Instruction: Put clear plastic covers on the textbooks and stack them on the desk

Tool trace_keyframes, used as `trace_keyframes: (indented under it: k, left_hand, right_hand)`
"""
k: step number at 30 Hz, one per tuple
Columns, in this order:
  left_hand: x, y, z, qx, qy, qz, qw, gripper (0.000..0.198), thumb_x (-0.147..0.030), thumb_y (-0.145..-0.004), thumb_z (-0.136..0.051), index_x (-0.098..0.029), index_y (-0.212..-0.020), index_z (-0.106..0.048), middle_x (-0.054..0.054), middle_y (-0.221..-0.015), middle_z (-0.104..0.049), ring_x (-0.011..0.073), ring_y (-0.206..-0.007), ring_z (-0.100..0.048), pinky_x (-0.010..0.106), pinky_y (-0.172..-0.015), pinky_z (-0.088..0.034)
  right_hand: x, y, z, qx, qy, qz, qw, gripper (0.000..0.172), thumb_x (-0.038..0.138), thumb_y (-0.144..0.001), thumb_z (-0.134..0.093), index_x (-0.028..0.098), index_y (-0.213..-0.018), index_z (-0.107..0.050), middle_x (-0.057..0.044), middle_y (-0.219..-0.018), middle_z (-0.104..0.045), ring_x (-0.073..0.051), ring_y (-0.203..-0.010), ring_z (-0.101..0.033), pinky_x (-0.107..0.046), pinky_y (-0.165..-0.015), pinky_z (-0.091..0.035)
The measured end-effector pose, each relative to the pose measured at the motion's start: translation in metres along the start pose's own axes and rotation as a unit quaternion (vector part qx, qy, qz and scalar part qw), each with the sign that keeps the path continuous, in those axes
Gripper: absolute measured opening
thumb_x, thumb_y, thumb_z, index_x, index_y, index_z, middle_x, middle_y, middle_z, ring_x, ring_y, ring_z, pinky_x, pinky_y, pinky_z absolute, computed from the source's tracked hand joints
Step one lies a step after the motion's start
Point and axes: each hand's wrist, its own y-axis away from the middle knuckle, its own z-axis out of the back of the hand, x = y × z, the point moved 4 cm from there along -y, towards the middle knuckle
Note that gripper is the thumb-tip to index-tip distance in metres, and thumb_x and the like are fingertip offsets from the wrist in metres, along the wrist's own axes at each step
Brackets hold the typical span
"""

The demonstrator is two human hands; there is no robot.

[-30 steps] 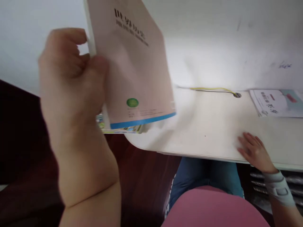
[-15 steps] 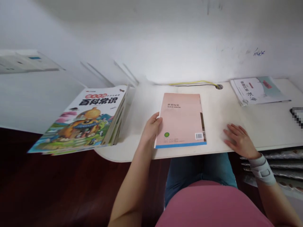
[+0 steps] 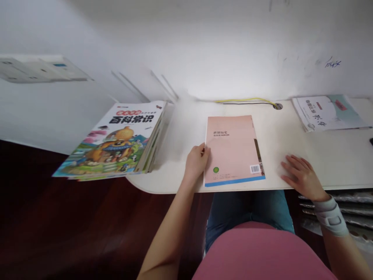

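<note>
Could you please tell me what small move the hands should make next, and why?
I would probably slide the right hand over to the right edge of the pink book, to steady it: the left hand is already at the book's left edge, while the right hand rests on the desk, apart from the book.

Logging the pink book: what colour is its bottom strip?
Blue: the strip on the pink book, seen in the head view.

- Desk (image 3: pixel 271 136): smooth, faint sheen.
- Pink book (image 3: pixel 230 155) by the desk's front edge: smooth paper cover.
- Stacked books (image 3: pixel 128 136) at the rounded left corner: paper, smooth-topped.
- Floor (image 3: pixel 87 217): glossy from where I stand.
- Wristband (image 3: pixel 330 214): matt cloth.
</note>
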Motion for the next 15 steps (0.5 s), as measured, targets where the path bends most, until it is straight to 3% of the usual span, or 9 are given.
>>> trace_keyframes:
  k: [4,8,12,15]
  left_hand:
    - [-0.010,0.009,-0.004,-0.031,-0.168,-0.033,0.985,0.043,-0.039,-0.093,-0.037,-0.017,-0.122,-0.059,0.018,-0.125,-0.056,0.0298,-0.101,-0.058,0.040,-0.079,-0.048]
    - [0.002,0.011,0.005,-0.064,-0.259,-0.010,0.964,0.045,-0.033,-0.094,-0.035,-0.010,-0.127,-0.056,0.022,-0.132,-0.053,0.0371,-0.111,-0.053,0.051,-0.087,-0.046]
    - [0.019,0.017,0.026,-0.119,-0.251,0.020,0.961,0.045,-0.023,-0.092,-0.037,-0.005,-0.129,-0.054,0.027,-0.134,-0.049,0.0397,-0.119,-0.049,0.057,-0.091,-0.044]
    - [0.007,0.028,0.024,-0.165,-0.156,-0.084,0.970,0.047,-0.022,-0.093,-0.035,-0.007,-0.137,-0.044,0.026,-0.143,-0.042,0.0377,-0.129,-0.043,0.059,-0.101,-0.038]
  right_hand:
    - [0.000,0.000,0.000,-0.003,0.007,0.012,1.000,0.039,0.041,-0.090,-0.054,0.021,-0.123,-0.060,-0.012,-0.135,-0.055,-0.028,-0.128,-0.048,-0.048,-0.104,-0.038]
    - [-0.003,0.001,-0.001,-0.007,0.018,0.021,1.000,0.039,0.039,-0.090,-0.054,0.020,-0.123,-0.060,-0.013,-0.135,-0.055,-0.027,-0.128,-0.048,-0.047,-0.104,-0.038]
    - [-0.003,0.002,0.001,-0.007,0.025,0.026,0.999,0.038,0.038,-0.090,-0.054,0.020,-0.123,-0.059,-0.013,-0.135,-0.055,-0.028,-0.128,-0.048,-0.047,-0.103,-0.039]
    - [0.010,-0.006,0.008,-0.019,0.031,0.026,0.999,0.035,0.036,-0.090,-0.054,0.019,-0.120,-0.060,-0.016,-0.137,-0.052,-0.030,-0.129,-0.047,-0.050,-0.104,-0.038]
